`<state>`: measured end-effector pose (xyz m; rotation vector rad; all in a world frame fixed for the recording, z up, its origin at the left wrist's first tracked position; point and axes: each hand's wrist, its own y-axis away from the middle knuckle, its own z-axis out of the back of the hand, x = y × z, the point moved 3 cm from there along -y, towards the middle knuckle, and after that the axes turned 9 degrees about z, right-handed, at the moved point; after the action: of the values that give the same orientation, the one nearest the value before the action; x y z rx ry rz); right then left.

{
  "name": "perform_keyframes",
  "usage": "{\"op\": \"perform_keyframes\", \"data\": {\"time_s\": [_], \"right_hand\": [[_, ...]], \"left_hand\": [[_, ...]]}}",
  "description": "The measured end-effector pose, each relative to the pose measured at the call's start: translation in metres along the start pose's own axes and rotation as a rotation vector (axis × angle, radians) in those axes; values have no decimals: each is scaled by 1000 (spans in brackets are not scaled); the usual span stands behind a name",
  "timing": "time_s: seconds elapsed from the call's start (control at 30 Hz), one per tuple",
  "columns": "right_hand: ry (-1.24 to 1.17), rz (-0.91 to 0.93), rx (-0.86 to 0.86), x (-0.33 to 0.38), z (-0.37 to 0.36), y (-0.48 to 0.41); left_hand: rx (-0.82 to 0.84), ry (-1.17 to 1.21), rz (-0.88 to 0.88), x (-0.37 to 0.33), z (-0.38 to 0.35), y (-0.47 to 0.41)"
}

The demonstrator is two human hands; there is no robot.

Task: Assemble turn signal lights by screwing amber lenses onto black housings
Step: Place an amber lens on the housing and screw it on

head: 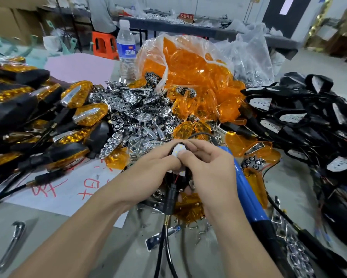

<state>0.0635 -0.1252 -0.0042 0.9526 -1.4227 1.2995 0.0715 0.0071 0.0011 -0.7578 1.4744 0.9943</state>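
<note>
A water bottle (126, 47) stands beside a pink sheet (78, 67), orange stool (104, 45) behind.

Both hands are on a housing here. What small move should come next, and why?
Probably free the right hand and pick a loose amber lens just beyond. The housing held by both hands, left hand included, shows its white board bare, with no lens on it, so the blue screwdriver beside the right wrist has nothing to fasten yet.

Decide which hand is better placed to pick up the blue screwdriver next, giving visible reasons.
Right, probably. The blue screwdriver lies just beside the right hand. The left hand is across the housing both hands grip, so it would need to reach over.
</note>
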Motion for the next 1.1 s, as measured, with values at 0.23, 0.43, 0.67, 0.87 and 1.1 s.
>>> {"op": "perform_keyframes", "data": {"time_s": [0.23,0.43,0.67,0.87,1.1], "right_hand": [[118,-58,-74,-7,1,-4],[449,50,65,14,-1,-25],[825,202,274,40,-46,-87],[1161,301,607,7,-106,-127],[957,342,237,21,-81,-118]], "left_hand": [[-444,-34,8,8,3,-5],[-576,206,75,9,18,-6],[-669,502,145,4,57,-3],[-799,467,184,6,77,-3],[-796,338,187,7,75,-4]]}}
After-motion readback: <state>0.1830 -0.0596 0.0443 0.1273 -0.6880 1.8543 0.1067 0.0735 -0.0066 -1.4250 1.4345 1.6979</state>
